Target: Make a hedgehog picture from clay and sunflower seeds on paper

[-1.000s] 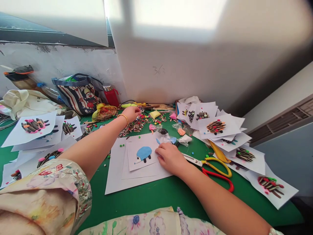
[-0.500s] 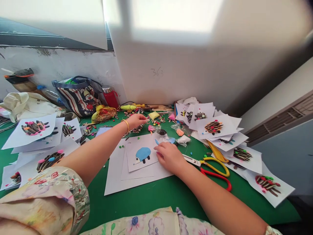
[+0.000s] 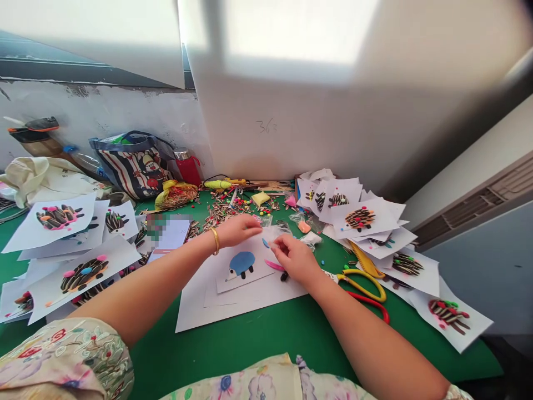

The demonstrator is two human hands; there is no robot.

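Note:
A white card (image 3: 227, 281) carries a flat blue hedgehog shape (image 3: 242, 262) with a pale face and dark legs. My left hand (image 3: 240, 229) is just above the card's top edge, its fingers pinched together; whatever they hold is too small to name. My right hand (image 3: 295, 256) is at the card's right side, thumb and fingers closed. A small blue pointed piece (image 3: 265, 243) shows at its fingertips, but I cannot tell whether it is gripped. Below that hand, a pink strip (image 3: 275, 266) and a small black piece (image 3: 284, 276) stick out.
Larger white paper (image 3: 191, 311) underlies the card on a green table (image 3: 233, 355). Scissors (image 3: 366, 289) with yellow and red handles lie right. Seed-covered hedgehog cards (image 3: 362, 215) pile right, others (image 3: 62, 216) left. Scattered seeds (image 3: 225, 211), a bag (image 3: 133, 166) and a red bottle (image 3: 189, 166) stand behind.
My left hand has come back from the seeds toward the card. My right hand has lifted and curled slightly rightward, exposing the pink strip and black piece.

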